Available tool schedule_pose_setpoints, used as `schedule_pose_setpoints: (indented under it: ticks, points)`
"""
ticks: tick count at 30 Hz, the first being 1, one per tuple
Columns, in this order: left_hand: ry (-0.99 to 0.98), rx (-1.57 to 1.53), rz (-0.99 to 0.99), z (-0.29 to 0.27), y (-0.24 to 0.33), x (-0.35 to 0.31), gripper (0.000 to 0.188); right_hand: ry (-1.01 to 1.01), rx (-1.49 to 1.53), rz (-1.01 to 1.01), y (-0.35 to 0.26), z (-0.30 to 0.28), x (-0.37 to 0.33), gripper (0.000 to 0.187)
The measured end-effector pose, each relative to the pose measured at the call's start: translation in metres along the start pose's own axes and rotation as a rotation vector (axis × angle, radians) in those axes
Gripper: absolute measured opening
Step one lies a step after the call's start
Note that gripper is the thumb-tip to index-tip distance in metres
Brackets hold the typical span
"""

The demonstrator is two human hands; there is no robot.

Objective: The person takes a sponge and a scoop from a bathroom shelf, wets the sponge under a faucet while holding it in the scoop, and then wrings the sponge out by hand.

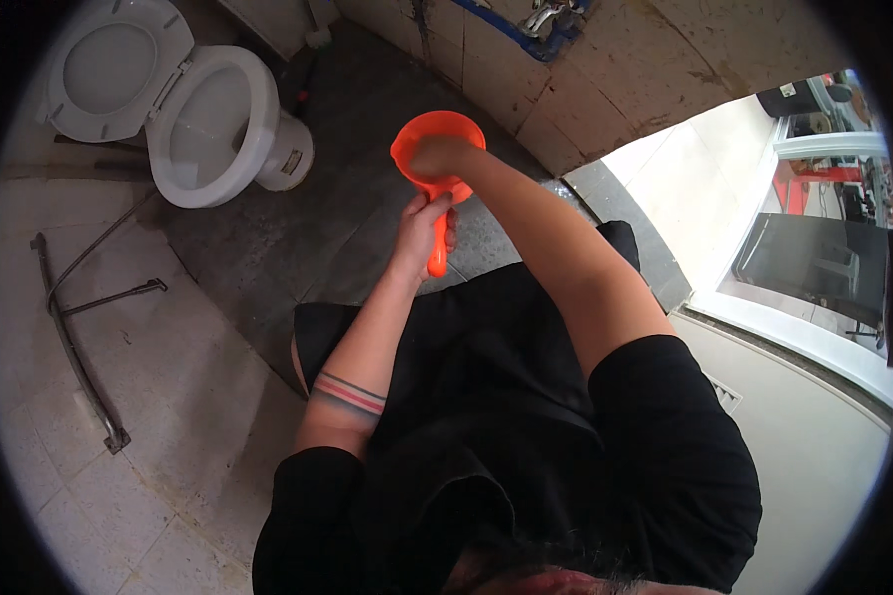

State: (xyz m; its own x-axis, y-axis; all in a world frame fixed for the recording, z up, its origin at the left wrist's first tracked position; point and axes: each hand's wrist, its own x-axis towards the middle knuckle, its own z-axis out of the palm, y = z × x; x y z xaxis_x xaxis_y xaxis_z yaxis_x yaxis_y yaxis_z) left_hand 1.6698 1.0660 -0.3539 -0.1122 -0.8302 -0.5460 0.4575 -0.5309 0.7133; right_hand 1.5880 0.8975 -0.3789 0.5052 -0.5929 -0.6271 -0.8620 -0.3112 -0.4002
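An orange plastic dipper [445,122] is held up over the dark floor, in front of my lap. My left hand [419,234] is closed around its handle, the thumb lying near the bowl. From the right, my right hand [441,157] reaches down inside the dipper's bowl. Its fingers look blurred and are partly hidden there, so whether they grip anything does not show. What the bowl contains cannot be made out either.
A white toilet [196,195] with its lid raised stands at the far left. A metal grab bar [77,359] is fixed to the left wall. Metal fittings [549,20] and a blue item [538,46] sit at the far wall. On the right is a white-framed glass door [764,315].
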Motion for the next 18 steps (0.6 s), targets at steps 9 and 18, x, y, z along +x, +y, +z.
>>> schedule_pose_setpoints:
  ticks: [9,18]
  points:
    - [-0.006,0.089,0.027,0.001,0.007,-0.006,0.016,-0.165,0.299,0.210,0.001,0.000,-0.014,0.050]
    - [-0.024,0.066,0.016,0.006,0.000,-0.005,0.021,0.055,-0.216,0.167,0.000,0.007,-0.004,0.028]
